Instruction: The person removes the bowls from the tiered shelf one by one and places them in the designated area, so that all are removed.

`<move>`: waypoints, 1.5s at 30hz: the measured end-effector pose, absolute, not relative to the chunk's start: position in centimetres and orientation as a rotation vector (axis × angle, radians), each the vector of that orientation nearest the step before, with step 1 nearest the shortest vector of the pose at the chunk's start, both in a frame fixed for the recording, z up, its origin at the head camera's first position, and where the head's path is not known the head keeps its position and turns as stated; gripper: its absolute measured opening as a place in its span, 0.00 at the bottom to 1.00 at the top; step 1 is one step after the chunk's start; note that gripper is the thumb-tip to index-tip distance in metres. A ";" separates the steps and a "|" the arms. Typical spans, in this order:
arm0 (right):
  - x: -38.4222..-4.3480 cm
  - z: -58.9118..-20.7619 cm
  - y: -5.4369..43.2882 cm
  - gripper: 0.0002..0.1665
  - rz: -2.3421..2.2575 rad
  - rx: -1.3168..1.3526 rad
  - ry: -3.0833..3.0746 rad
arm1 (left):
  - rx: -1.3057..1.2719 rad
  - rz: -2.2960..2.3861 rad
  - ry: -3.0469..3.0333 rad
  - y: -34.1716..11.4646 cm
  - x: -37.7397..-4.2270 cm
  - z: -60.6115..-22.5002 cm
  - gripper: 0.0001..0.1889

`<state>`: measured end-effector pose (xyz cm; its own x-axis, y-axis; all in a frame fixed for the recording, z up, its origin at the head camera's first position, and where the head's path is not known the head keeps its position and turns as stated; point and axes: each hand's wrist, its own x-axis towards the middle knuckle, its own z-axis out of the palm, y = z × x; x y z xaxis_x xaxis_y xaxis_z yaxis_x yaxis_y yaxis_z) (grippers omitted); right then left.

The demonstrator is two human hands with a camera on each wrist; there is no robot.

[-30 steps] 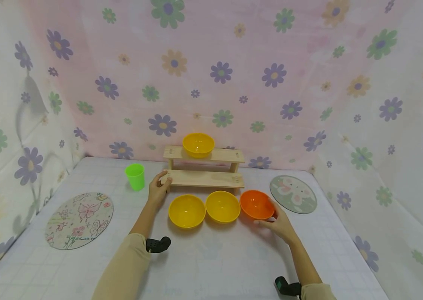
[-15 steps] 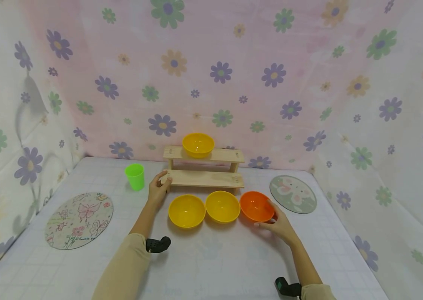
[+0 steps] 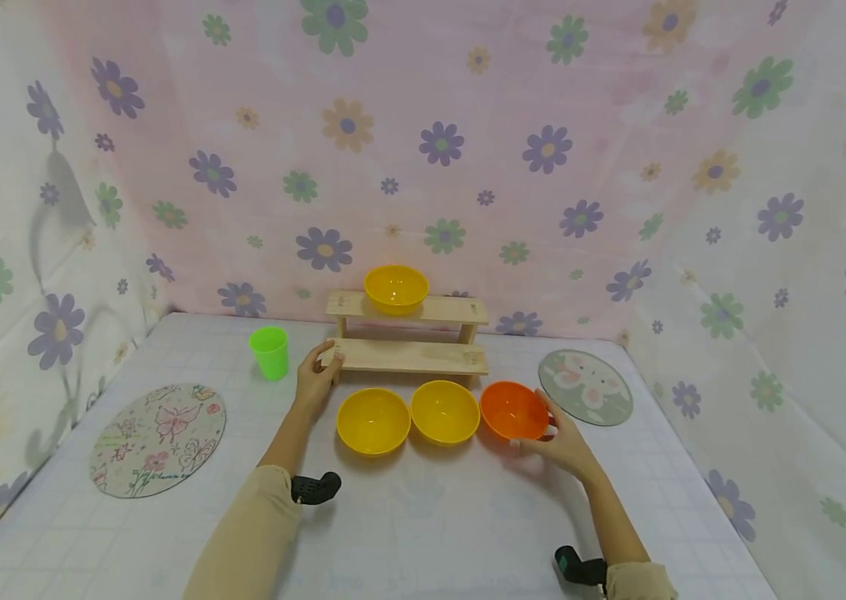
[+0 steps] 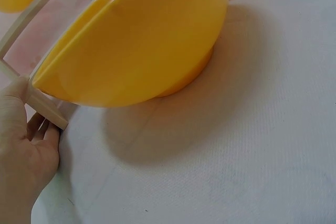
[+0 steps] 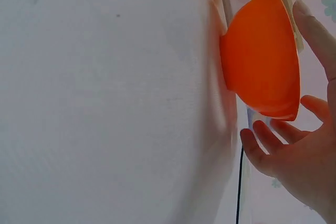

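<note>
My left hand (image 3: 314, 380) grips the left end of the lower plank of a two-step wooden shelf (image 3: 409, 357), thumb on top and fingers beneath. An orange bowl (image 3: 514, 412) sits upright on the table in front of the shelf's right end. Around its right side my right hand (image 3: 563, 440) is spread, and in the right wrist view the relaxed fingers (image 5: 268, 137) stand just off the bowl's wall, thumb by the rim. Left of the orange bowl are two yellow bowls, the middle one (image 3: 445, 413) and the left one (image 3: 373, 423), in a row.
A third yellow bowl (image 3: 397, 291) stands on the shelf's upper plank. Left of the shelf is a green cup (image 3: 270, 353). Round mats lie on both sides, one with butterflies (image 3: 158, 442) and one with a rabbit (image 3: 586, 388). Flowered cloth (image 3: 423, 100) closes off the back and sides.
My right hand has loosened from the orange bowl and shifted slightly right, opening a small gap beside it. The left hand stays on the shelf, and the bowls stay about where they were.
</note>
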<state>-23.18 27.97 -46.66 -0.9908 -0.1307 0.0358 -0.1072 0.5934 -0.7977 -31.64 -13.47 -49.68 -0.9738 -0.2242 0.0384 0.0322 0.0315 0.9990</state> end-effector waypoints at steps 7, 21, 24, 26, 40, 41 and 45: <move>-24.1 -45.6 27.8 0.54 -1.426 -0.251 2.885 | 0.202 -2.070 -2.114 -13.5 -31.6 -49.6 0.25; -28.0 -42.0 24.8 0.52 -1.573 -0.349 2.867 | 0.200 -2.069 -2.110 -13.5 -31.7 -49.7 0.25; -28.8 -41.3 23.4 0.52 -1.650 -0.431 2.789 | 0.203 -2.063 -2.117 -13.6 -31.8 -49.9 0.25; -29.3 -40.7 22.4 0.50 -1.681 -0.467 2.744 | 0.194 -2.073 -2.113 -13.6 -31.8 -49.9 0.26; -32.8 -39.2 15.8 0.51 -1.801 -0.592 2.581 | 0.198 -2.151 -2.094 -13.7 -31.0 -48.2 0.25; -33.1 -39.2 15.4 0.51 -1.800 -0.611 2.577 | 0.198 -2.165 -2.089 -13.7 -30.7 -47.8 0.25; -34.3 -39.3 14.1 0.50 -1.792 -0.658 2.588 | 0.186 -2.178 -2.089 -13.6 -30.4 -47.1 0.25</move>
<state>-34.28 14.06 -39.26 -0.9137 -0.2871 0.2877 -0.3704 0.2964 -0.8803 -30.37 -13.63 -47.08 -0.9855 -0.1693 -0.0069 0.0001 -0.0417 0.9991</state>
